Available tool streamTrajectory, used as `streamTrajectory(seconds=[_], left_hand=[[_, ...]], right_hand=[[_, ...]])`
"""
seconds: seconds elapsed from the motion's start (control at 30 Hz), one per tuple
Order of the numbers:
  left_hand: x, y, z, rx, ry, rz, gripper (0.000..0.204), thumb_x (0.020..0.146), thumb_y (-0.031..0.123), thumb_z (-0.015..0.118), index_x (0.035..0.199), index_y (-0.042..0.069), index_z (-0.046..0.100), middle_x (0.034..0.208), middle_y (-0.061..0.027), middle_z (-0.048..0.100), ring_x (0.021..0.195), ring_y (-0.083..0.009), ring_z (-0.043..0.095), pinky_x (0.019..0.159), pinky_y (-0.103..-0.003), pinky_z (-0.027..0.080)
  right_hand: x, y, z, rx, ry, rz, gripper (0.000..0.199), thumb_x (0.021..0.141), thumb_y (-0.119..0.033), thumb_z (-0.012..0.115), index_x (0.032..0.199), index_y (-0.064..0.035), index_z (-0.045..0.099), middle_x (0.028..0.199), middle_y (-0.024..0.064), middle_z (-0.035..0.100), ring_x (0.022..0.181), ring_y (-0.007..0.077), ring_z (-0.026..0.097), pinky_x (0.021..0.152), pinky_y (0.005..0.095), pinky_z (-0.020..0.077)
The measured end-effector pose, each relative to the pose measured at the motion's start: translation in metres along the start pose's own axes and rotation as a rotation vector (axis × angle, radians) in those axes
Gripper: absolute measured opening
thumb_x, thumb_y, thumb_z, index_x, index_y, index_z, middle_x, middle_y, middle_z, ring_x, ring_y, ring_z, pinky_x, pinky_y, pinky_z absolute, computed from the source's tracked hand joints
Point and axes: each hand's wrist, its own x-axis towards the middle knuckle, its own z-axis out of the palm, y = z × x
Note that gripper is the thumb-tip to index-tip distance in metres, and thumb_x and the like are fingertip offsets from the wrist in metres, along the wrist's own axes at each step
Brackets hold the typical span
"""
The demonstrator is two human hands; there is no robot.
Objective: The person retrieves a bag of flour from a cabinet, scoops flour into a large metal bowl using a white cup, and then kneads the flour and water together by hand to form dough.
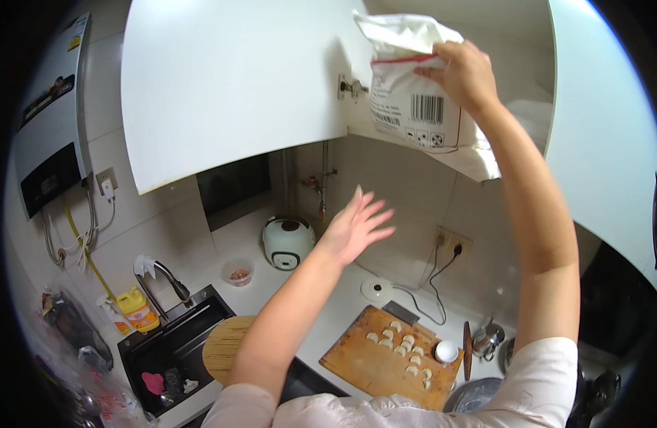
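High up at the wall cabinet, my right hand (465, 75) grips the folded upper part of a white plastic bag (414, 100) with a red line and a barcode. The bag is upright at the opening of the cabinet (514, 78), whose white door (236, 85) stands swung out to the left. My left hand (357, 227) is raised in mid-air below the bag, fingers spread, with nothing in it. Below lies a wooden cutting board (350, 357) with several dumplings (400, 350) and a small white bowl (446, 352) on it.
A pale green rice cooker (288, 242) and a clear bowl of filling (237, 272) stand along the back. At left are a black sink (175, 349), a faucet (173, 285) and a yellow bottle (138, 310). A metal kettle (490, 338) is right of the board.
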Motion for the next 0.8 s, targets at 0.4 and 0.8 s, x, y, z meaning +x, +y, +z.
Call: streamTrajectory(seconds=[0.4,0.8], left_hand=[[-0.041,-0.013,0.037,-0.172,-0.141,0.292,0.074,0.076,0.070,0.038,0.134,0.024,0.034,0.138,0.0009,0.034,0.128,-0.0242,0.028,0.103,-0.046,0.026],[-0.180,-0.157,-0.154,-0.423,0.388,-0.197,0.080,0.076,0.075,0.024,0.135,0.021,0.031,0.134,-0.0047,0.039,0.120,-0.0246,0.041,0.098,-0.043,0.037]], right_hand=[[-0.055,-0.160,-0.128,0.192,0.134,-0.147,0.020,0.059,-0.021,0.074,0.064,-0.0067,0.060,0.067,0.0105,0.061,0.070,0.0280,0.059,0.065,0.0381,0.0445],[-0.276,-0.295,-0.037,0.591,-0.546,0.357,0.026,0.059,-0.029,0.074,0.064,-0.0119,0.055,0.067,0.0033,0.051,0.071,0.0236,0.048,0.069,0.0397,0.0291]])
